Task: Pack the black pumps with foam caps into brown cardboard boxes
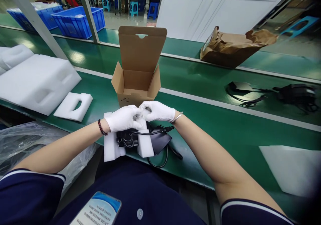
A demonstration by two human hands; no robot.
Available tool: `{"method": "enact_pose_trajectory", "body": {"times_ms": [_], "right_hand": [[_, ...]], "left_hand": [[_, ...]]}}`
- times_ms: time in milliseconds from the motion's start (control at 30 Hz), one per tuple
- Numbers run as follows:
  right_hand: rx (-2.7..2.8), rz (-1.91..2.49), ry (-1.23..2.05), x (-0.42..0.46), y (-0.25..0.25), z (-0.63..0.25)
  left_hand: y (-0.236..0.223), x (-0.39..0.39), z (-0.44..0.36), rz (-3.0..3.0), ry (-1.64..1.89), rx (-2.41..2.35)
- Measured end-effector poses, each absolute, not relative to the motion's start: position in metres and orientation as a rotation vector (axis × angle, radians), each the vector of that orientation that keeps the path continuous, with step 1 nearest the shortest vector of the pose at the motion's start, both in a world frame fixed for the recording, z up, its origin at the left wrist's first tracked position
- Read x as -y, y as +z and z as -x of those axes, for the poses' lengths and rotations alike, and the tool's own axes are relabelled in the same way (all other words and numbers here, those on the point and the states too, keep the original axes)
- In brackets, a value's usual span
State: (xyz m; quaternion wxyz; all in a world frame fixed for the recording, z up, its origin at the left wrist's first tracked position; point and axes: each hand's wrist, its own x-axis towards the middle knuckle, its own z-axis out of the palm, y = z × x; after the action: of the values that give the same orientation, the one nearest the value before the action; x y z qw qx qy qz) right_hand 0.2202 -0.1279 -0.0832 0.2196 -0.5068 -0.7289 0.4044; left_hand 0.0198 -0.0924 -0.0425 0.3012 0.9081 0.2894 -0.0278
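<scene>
A black device [126,139] with a thin black cable [158,162] sat between two white foam blocks [145,144] at the near edge of a green-topped workbench [215,141]. Foam and hands hid most of it, so its full shape could not be made out, though a flat black flap [160,141] stuck out to the right and the cable looped down past the foam. The white-gloved left hand [122,118] and right hand [156,111] had come together just above the foam, fingertips [138,113] meeting. White glove against white foam made it impossible to tell whether they were clamped on a piece or only touching it. A beaded bracelet [101,127] showed on the left wrist, a thin bangle [177,117] on the right. Just beyond the hands stood an open cardboard box [136,81], flaps raised, its front edge partly hidden behind them. To the left lay a large foam slab [37,81] and a small cut-out foam piece [72,106]. To the right were a second black device [296,98] with its coiled cable and a crumpled brown paper bag [233,47]. At the bottom edge, a phone [97,208] rested against a dark uniform, its text too small to read
</scene>
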Motion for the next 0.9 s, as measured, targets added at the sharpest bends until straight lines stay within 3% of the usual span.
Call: {"method": "enact_pose_trajectory", "body": {"times_ms": [167,367,567,667,833,900], "right_hand": [[1.883,1.675,0.99,0.145,-0.076,-0.227],[2.015,1.574,1.173,0.221,-0.069,-0.257],[2.302,1.38,0.79,0.278,-0.051,-0.197],[2.367,1.472,0.659,0.292,-0.046,-0.188],[1.587,1.824,1.282,0.271,-0.074,-0.212],[1.41,1.94,1.353,0.251,-0.09,-0.213]], "left_hand": [[-0.036,0.093,-0.014,-2.332,-0.124,-0.817],[-0.038,0.094,-0.009,-2.351,-0.133,-0.807],[-0.043,0.103,-0.012,-2.38,-0.035,-0.856],[-0.043,0.115,-0.003,-2.409,0.301,-0.89],[-0.066,0.135,0.061,-2.161,1.376,-1.155],[-0.086,0.141,0.09,-2.048,1.237,-1.361]]}}
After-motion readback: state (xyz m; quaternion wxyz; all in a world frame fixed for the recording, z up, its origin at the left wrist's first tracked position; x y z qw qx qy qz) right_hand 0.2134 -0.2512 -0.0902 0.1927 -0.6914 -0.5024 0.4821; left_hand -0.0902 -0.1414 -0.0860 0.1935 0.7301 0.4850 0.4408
